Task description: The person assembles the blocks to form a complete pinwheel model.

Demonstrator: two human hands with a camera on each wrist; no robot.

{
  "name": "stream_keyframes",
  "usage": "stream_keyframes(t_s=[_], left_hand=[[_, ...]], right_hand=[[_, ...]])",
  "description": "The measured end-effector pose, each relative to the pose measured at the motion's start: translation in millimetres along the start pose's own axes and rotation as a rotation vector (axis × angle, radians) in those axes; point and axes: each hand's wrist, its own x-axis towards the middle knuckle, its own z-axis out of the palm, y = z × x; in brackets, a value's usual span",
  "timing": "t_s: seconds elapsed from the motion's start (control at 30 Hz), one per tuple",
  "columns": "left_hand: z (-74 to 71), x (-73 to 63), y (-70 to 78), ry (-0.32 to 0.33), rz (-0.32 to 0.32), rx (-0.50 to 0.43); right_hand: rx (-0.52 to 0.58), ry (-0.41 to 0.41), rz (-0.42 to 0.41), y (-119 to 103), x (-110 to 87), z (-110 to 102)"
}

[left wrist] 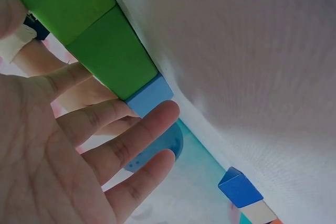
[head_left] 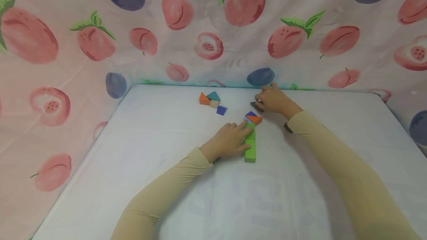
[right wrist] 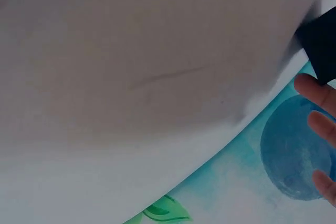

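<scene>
My left hand [head_left: 230, 140] lies along the left side of two green blocks [head_left: 250, 150] set end to end, its fingers spread and fairly straight, fingertips at the blocks. Beyond them a light blue block [left wrist: 151, 96] meets the green end, close to my fingertips. An orange triangular block [head_left: 255, 120] and a dark blue block [head_left: 251, 114] sit at that far end. Farther back, my right hand [head_left: 275, 100] pinches a dark, flat-sided block [head_left: 258, 106] just over the table. That block shows as a black corner at the right wrist view's edge, beside the fingertips.
Left of the right hand stand an orange triangular block [head_left: 204, 99], a teal triangular block [head_left: 213, 96], a cream block [head_left: 214, 103] and a blue block [head_left: 221, 110]. A fruit-print cloth [head_left: 207, 17] rises behind the white table [head_left: 186, 121].
</scene>
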Motion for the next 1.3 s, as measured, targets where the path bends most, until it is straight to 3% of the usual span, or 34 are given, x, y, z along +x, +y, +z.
stream_keyframes(t_s=[0.3,0.47,0.73,1.1,1.3], left_hand=[[-1.3,-0.8,0.3,0.0,0.0,-0.007],[-1.0,-0.8,0.3,0.002,-0.003,-0.016],[-1.4,-0.4,0.0,-0.02,-0.007,-0.023],[-1.0,-0.3,-0.5,-0.029,-0.009,-0.029],[-0.5,-1.0,-1.3,0.015,0.015,-0.004]], right_hand=[[-0.035,0.008,0.012,11.1,-7.4,3.2],[-0.003,0.018,0.008,15.9,-11.7,3.9],[-0.018,-0.003,-0.079,20.1,-16.2,5.1],[0.015,-0.009,-0.108,6.5,1.0,-3.1],[0.044,-0.019,-0.132,-8.2,10.2,-9.4]])
